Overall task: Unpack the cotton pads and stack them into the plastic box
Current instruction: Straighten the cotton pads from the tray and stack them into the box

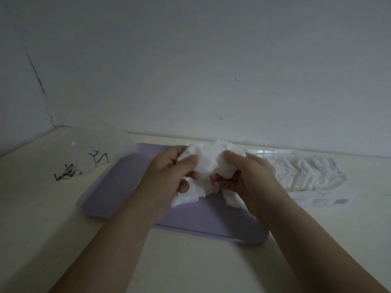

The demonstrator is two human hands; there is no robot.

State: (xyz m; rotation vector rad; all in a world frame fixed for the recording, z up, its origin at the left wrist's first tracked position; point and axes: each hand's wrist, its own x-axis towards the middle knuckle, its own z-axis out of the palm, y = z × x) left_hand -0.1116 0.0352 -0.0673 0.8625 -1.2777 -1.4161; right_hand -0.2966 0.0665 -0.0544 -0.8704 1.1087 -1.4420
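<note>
A loose bunch of white cotton pads [208, 161] is held above a lilac tray [118, 187] in the middle of the table. My left hand [169, 176] grips the bunch from the left with thumb on top. My right hand [247, 176] grips it from the right. Some pads hang out below the fingers. The clear pack of cotton pads [306, 173] lies to the right, still holding a row of pads. A clear plastic box [93, 149] stands at the back left; its inside is hard to make out.
The cream table [201, 265] meets a white wall [190, 60] just behind the tray. Black markings [65, 175] show on or beside the clear box. A printed label [321, 200] of the pack lies flat at the right.
</note>
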